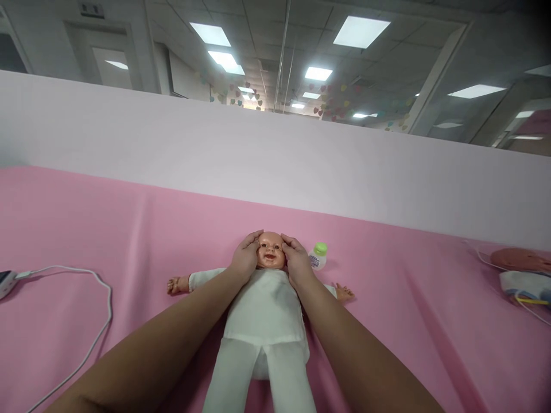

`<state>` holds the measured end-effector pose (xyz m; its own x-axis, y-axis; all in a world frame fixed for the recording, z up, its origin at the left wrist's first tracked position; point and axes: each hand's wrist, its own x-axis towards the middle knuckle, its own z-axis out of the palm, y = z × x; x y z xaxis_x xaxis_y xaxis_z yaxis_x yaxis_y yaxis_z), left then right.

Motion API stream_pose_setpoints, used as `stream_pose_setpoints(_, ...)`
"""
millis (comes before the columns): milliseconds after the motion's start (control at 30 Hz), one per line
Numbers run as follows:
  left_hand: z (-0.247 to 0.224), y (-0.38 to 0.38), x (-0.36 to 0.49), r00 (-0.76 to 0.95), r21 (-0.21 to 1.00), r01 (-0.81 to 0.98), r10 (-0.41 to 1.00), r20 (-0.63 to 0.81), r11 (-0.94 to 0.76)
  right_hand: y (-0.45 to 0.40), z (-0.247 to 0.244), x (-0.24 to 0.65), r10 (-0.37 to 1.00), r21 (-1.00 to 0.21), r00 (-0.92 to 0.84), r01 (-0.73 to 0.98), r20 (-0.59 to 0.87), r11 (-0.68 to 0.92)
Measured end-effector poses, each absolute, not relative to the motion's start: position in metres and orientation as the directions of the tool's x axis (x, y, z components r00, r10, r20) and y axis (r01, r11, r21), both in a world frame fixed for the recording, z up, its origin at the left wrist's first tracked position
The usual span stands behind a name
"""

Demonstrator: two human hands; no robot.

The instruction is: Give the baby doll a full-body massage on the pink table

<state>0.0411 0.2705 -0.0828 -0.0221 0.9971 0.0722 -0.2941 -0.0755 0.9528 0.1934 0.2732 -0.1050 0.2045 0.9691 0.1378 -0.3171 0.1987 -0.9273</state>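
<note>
A baby doll (267, 307) in white clothes lies on its back in the middle of the head view, face up, with its arms spread out to the sides. My left hand (247, 255) cups one side of its head, the fingers reaching up along the temple. On the opposite side my right hand (297, 258) holds the head in the same way, its fingertips by the doll's eye and brow. Just beyond my right hand stands or lies a small clear bottle (317, 261) with a green cap. The sides of the doll's head are hidden behind my hands.
A pink sheet (142, 229) covers the surface, with a white wall or panel (258, 155) behind it. At the left a white cable (108, 298) runs to a small device (6, 283). Another doll-like model (519, 259) with tubing lies at the far right.
</note>
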Motion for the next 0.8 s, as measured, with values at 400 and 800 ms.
stream_pose_setpoints(400, -0.08, 0.266, 0.04, 0.011, 0.98, -0.158, 0.992, 0.125, -0.122, 0.271, -0.099, 0.193, 0.97, -0.959, 0.195, -0.216, 0.143, 0.185)
stream_pose_setpoints(800, -0.089, 0.279, 0.039, -0.018, 0.98, -0.147, 0.991, 0.132, -0.134, 0.276, -0.111, 0.195, 0.962, -0.902, 0.247, -0.379, 0.117, 0.207)
